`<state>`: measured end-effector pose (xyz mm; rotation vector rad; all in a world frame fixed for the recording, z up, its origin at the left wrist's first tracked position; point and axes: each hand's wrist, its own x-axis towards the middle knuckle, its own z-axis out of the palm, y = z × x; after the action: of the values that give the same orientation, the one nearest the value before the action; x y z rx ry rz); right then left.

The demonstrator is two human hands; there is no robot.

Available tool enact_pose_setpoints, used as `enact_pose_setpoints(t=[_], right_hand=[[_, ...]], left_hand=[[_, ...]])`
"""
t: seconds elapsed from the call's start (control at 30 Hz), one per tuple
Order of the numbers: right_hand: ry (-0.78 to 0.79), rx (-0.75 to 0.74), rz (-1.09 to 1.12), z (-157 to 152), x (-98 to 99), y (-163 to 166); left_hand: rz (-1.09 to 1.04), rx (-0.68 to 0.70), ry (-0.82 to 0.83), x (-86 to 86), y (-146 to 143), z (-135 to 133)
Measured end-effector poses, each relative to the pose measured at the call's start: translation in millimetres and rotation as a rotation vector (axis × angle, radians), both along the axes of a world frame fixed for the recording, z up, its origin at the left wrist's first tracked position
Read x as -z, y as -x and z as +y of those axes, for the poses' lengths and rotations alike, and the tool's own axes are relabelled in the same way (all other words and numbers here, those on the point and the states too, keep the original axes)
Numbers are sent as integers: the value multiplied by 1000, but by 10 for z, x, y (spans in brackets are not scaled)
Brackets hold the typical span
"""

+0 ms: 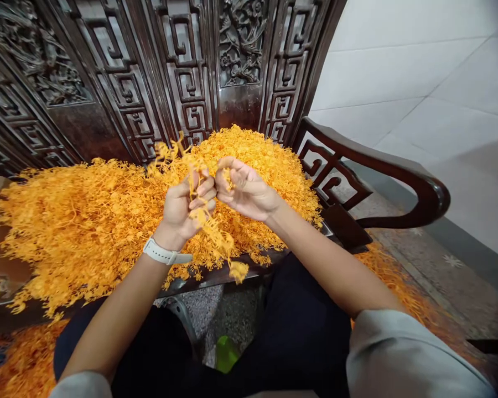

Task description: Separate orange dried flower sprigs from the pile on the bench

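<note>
My left hand (178, 207), with a pale watch on its wrist, is closed around a strand of orange plastic sprigs (211, 232). The strand sticks up above the fingers and dangles below them toward the bench's front edge. Right beside it, my right hand (251, 190) has its fingers curled in, and a small orange plastic piece (227, 179) shows between them. Blur hides the exact grip there. Both hands are above a big heap of similar orange plastic sprigs (87, 210) lying on the bench seat.
The dark wooden bench has a carved backrest (238, 105) and a curved armrest (398, 168) on the right. More orange strands (390, 276) lie on the floor at the right, others (29, 359) at the lower left. Something green (227, 354) is on the floor between the legs.
</note>
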<state>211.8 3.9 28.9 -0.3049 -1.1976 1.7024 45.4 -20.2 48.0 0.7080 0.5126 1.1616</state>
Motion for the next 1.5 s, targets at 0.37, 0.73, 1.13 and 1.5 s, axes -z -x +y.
enact_pose_setpoints(t=[0.37,0.73,1.13,1.5], right_hand=[[-511,984,-800,495,152,-671],[-348,293,-534,177,48,-276],[-182,150,-232,116,71,-220],[-241,-21,-94,-67,85,-118]], left_hand=[[396,-210,-249,132,78,188],[579,-156,-303,316,-1,167],[447,94,-360,193,7,123],[374,392,-218,116,218,-33]])
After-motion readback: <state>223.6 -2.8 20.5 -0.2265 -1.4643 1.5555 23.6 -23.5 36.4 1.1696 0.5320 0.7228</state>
